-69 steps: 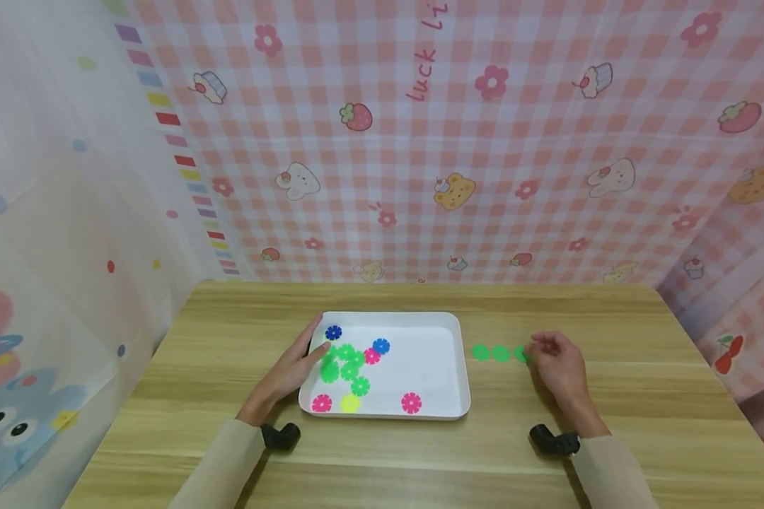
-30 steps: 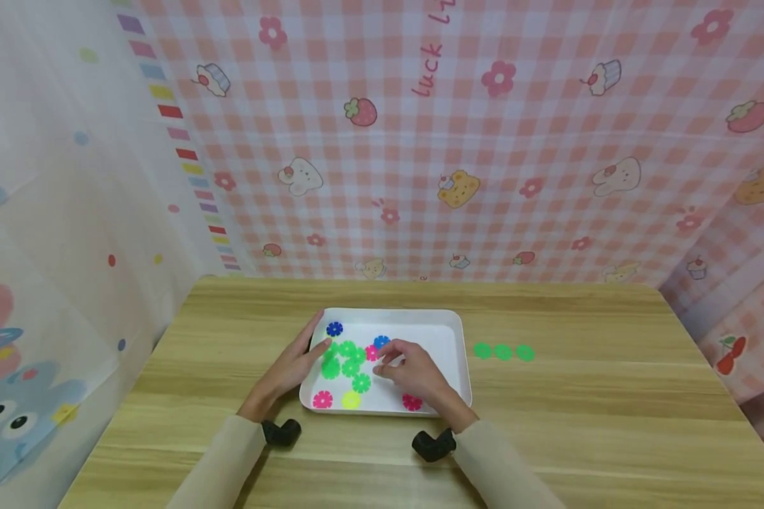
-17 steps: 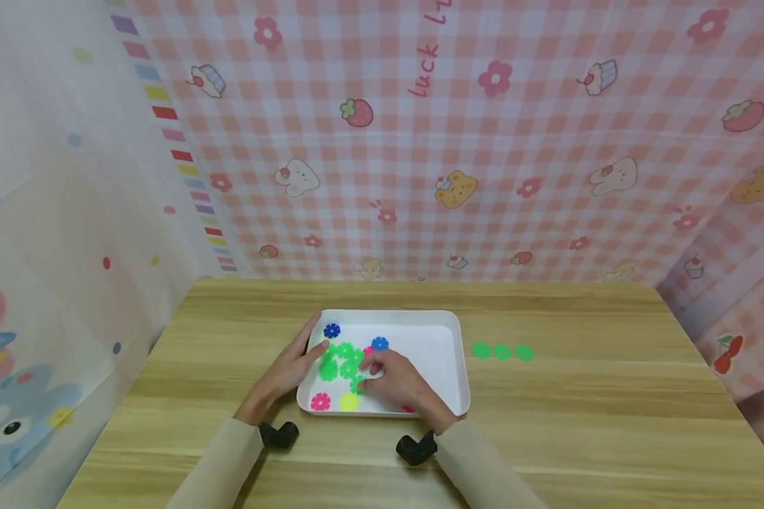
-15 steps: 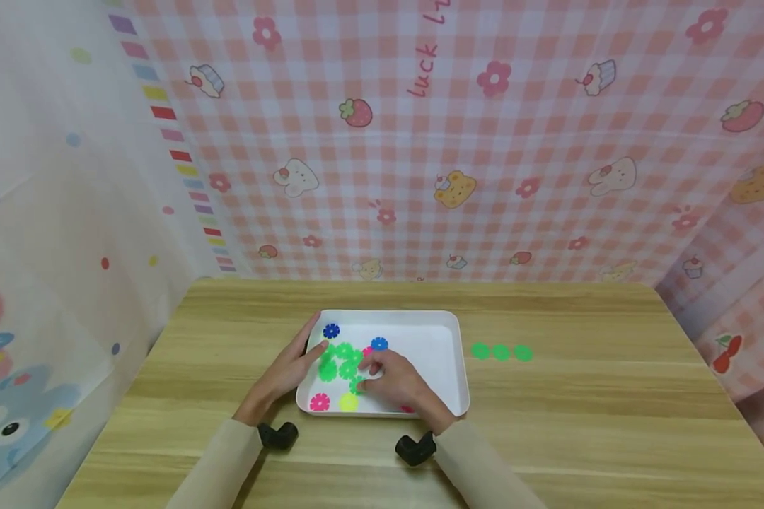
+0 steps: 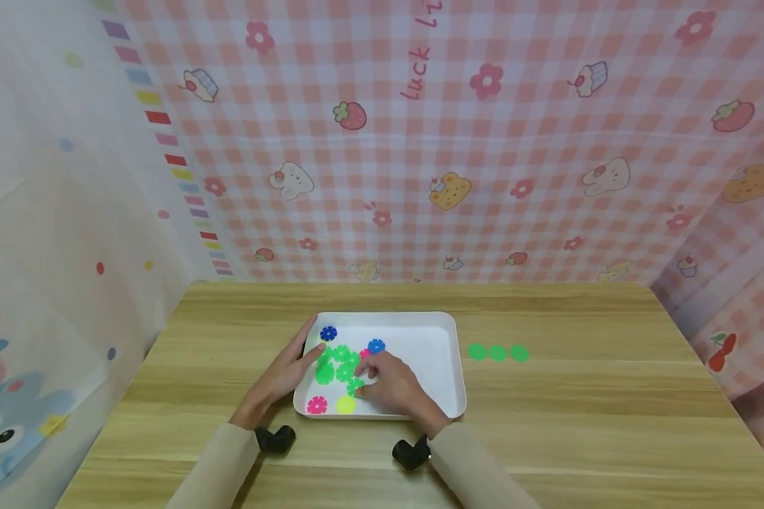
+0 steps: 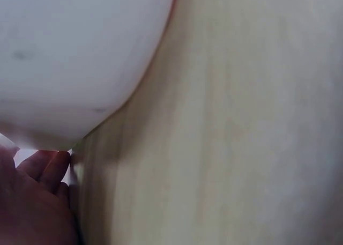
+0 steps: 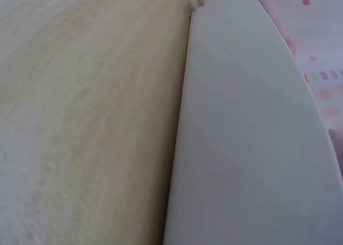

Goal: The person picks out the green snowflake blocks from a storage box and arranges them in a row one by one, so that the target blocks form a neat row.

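Observation:
A white tray [image 5: 429,353] holds several green snowflake discs [image 5: 342,352], plus blue, pink and yellow ones. My left hand [image 5: 280,375] grips the tray's left side, thumb over the rim and fingers along the outside. In the left wrist view, fingers of that hand [image 6: 40,197] show below the tray's outer wall [image 6: 75,52]. Inside the tray, my right hand [image 5: 391,382] has its thumb and index finger bent about a green snowflake disc [image 5: 353,387] near the front. Its other fingers are partly hidden. The right wrist view shows mostly the tray's wall [image 7: 246,121].
Three green discs [image 5: 497,353] lie in a row on the wooden table [image 5: 579,424], right of the tray. A dark blue disc [image 5: 328,333] sits at the tray's back left, a pink [image 5: 317,404] and a yellow disc [image 5: 346,404] along its front. A checked cloth [image 5: 382,141] hangs behind.
My right hand has left the third green disc in the row and moved left into the tray, then down to the front green disc. The left hand keeps its place on the tray.

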A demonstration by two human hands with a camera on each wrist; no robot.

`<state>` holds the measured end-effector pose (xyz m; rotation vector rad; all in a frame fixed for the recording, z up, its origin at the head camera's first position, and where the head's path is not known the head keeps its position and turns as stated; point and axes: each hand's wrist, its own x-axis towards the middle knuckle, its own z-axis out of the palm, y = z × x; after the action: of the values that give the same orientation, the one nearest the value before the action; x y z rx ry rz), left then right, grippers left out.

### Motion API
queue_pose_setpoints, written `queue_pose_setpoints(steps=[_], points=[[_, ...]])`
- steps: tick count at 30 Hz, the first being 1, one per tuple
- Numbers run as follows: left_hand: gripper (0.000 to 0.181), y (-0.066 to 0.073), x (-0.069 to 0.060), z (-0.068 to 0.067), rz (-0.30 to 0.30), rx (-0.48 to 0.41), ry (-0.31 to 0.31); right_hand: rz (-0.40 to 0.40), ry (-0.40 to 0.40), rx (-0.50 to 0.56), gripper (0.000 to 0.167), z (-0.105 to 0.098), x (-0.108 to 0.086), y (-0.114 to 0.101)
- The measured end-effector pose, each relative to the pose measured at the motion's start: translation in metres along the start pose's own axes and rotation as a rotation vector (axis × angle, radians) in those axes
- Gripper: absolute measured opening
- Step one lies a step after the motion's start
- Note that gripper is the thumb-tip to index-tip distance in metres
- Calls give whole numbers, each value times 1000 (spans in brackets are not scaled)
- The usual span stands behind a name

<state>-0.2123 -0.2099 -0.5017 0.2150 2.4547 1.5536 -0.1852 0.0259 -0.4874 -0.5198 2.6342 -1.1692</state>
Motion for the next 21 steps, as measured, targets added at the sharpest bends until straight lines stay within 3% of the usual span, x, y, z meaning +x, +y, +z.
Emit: queue_pose_setpoints(steps=[11, 21], points=[[67, 0, 1, 0, 1, -4, -3, 26, -7, -31, 15, 0, 1, -2], [67, -1, 1, 1, 16, -16, -4, -10, 0, 57, 18, -3, -2, 0]])
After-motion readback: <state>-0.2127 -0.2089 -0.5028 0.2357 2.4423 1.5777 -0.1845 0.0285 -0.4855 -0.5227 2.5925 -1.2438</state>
